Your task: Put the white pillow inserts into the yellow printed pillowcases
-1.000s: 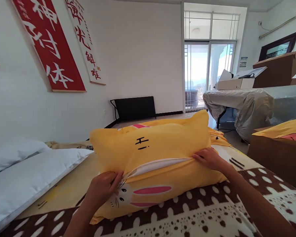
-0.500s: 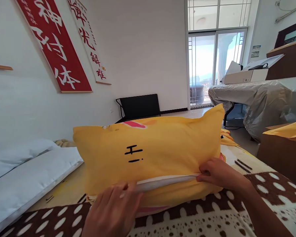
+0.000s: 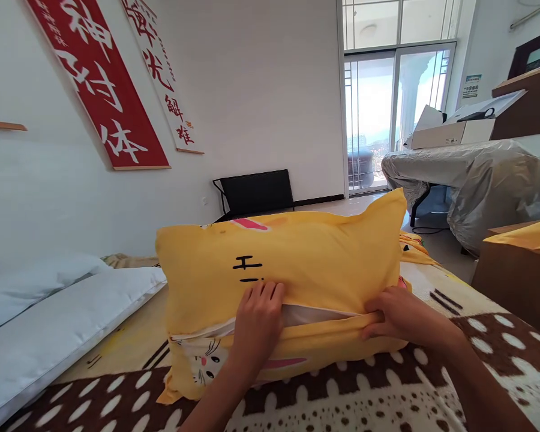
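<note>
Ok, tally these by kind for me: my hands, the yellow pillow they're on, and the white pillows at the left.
Hands: 2
Yellow pillow: 1
White pillows: 2
Total: 5

The centre holds one left hand (image 3: pixel 258 321), one right hand (image 3: pixel 396 313), one yellow pillow (image 3: pixel 324 258); the lower left, two white pillows (image 3: pixel 76 336); the upper left, two scrolls (image 3: pixel 128 114) and one wooden rod (image 3: pixel 4 125); the upper right, one white box (image 3: pixel 454 135).
</note>
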Available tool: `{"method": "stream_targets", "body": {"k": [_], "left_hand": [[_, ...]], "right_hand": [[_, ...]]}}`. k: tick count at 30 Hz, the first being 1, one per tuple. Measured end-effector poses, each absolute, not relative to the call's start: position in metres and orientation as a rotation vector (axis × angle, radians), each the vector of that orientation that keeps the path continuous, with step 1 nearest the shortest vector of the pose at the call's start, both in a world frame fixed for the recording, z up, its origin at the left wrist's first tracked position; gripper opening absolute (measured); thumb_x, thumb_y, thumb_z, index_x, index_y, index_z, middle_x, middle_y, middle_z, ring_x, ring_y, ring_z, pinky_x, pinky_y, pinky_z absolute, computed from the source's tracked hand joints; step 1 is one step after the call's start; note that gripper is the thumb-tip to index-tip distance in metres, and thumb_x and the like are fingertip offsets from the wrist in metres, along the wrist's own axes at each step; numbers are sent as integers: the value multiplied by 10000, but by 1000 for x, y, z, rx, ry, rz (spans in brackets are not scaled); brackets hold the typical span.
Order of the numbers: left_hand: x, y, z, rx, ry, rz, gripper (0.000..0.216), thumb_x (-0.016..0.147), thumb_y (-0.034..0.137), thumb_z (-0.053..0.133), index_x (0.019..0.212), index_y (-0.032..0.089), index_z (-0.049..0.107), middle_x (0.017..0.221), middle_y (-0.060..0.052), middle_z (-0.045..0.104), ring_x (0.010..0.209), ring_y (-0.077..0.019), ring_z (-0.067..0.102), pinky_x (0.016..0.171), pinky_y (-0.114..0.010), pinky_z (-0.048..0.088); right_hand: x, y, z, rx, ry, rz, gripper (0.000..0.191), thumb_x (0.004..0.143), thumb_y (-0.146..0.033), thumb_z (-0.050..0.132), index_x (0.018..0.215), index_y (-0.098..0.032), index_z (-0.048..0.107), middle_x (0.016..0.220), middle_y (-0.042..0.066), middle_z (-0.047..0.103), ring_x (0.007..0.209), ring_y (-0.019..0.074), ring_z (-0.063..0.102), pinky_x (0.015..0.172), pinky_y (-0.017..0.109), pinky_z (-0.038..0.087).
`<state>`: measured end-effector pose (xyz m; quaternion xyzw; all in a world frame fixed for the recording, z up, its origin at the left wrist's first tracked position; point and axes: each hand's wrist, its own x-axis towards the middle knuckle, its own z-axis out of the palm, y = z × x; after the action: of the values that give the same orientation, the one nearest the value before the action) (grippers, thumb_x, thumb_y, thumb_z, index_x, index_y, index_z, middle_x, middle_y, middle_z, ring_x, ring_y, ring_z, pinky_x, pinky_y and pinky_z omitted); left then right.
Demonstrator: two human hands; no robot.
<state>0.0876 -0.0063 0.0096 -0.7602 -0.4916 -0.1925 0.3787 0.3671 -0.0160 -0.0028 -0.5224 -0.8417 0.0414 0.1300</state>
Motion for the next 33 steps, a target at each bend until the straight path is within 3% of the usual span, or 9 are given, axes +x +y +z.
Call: {"method": "stream_targets", "body": {"k": [10, 20, 26, 30, 33], "left_hand": [[84, 17, 13, -2285, -1362, -108, 227, 777, 3, 418, 734, 178, 556, 680, -56, 639, 663, -222, 632, 552, -293, 357], [102, -26, 55, -2333, -1152, 101, 254, 744, -32, 424, 661, 204, 471, 527, -7, 543, 464, -182, 533, 460, -282, 247], [106, -25, 12, -2476, -1000, 30, 155, 902, 278, 499, 773, 193, 509, 632, -23, 598, 548, -194, 586, 481, -289, 309], [96, -7, -21, -2477, -1006, 36, 263, 955, 304, 406, 761, 175, 529, 606, -29, 607, 561, -181, 599, 500, -289, 296], [93, 0, -23, -2503, -1035, 100, 284, 959, 335, 393, 793, 173, 557, 634, -40, 644, 572, -189, 610, 497, -279, 280]], "right_hand": [[357, 12, -25, -1594, -2269, -74, 361, 907, -482, 485, 727, -201, 624, 783, 44, 716, 775, 221, 649, 650, 291, 274], [338, 25, -44, -1659, -2225, -209, 273, 914, -323, 459, 744, -196, 629, 739, 49, 711, 701, 196, 649, 603, 291, 260], [346, 25, -41, -1677, -2211, -128, 258, 889, -311, 498, 711, -193, 643, 749, 66, 711, 715, 212, 649, 624, 287, 287], [356, 20, -35, -1616, -2246, 72, 248, 858, -382, 556, 721, -193, 640, 768, 58, 708, 779, 225, 647, 653, 281, 328], [366, 11, -28, -1538, -2271, 212, 156, 851, -305, 557, 819, -182, 646, 871, 69, 709, 867, 228, 635, 702, 286, 377]]}}
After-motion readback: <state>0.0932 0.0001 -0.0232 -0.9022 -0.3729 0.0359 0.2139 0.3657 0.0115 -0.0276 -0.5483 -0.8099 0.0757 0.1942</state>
